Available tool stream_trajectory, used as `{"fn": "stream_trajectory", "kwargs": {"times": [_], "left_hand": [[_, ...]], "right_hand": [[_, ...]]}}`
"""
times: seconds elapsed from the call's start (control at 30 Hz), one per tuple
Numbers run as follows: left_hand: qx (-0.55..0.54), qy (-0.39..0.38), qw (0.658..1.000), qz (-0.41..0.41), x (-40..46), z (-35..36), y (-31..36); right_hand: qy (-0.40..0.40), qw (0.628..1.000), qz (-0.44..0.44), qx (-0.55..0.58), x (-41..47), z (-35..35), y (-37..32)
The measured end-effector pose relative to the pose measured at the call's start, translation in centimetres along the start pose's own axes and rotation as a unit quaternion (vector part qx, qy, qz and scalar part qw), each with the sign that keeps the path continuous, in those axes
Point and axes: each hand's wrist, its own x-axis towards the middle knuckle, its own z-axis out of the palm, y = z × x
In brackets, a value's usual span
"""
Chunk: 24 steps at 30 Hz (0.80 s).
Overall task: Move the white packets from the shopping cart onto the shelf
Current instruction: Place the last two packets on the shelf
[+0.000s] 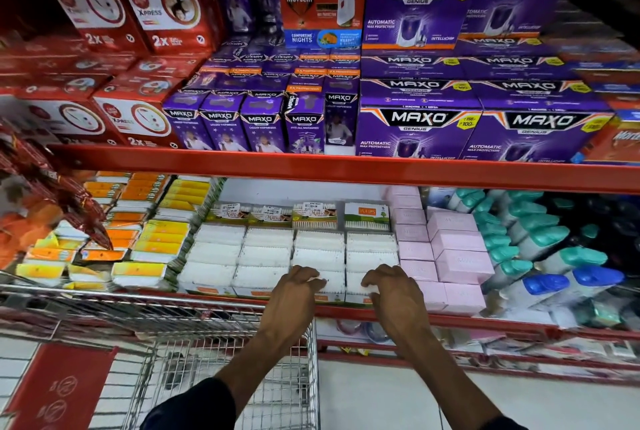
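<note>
Both hands (298,286) (391,286) press flat, rectangular white packets (318,258); wire cart (221,353) below.

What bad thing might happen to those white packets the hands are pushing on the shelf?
The front white packets sit right at the red shelf edge, so a slip by the left hand or right hand might tip them off. Pushing sideways might also knock the pink boxes out of line.
</note>
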Motion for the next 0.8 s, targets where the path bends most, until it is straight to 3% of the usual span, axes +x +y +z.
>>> {"fn": "stream_trajectory", "kwargs": {"times": [0.6,0.8], "left_hand": [[0.007,0.031,0.998,0.048,-0.5,0.4,-0.6],[0.012,0.064,0.997,0.043,-3.1,-1.5,-2.9]], "right_hand": [[0.02,1.0,0.02,0.002,-0.4,0.5,-0.3],[0.062,0.998,0.0,0.005,-1.2,0.5,-2.8]]}}
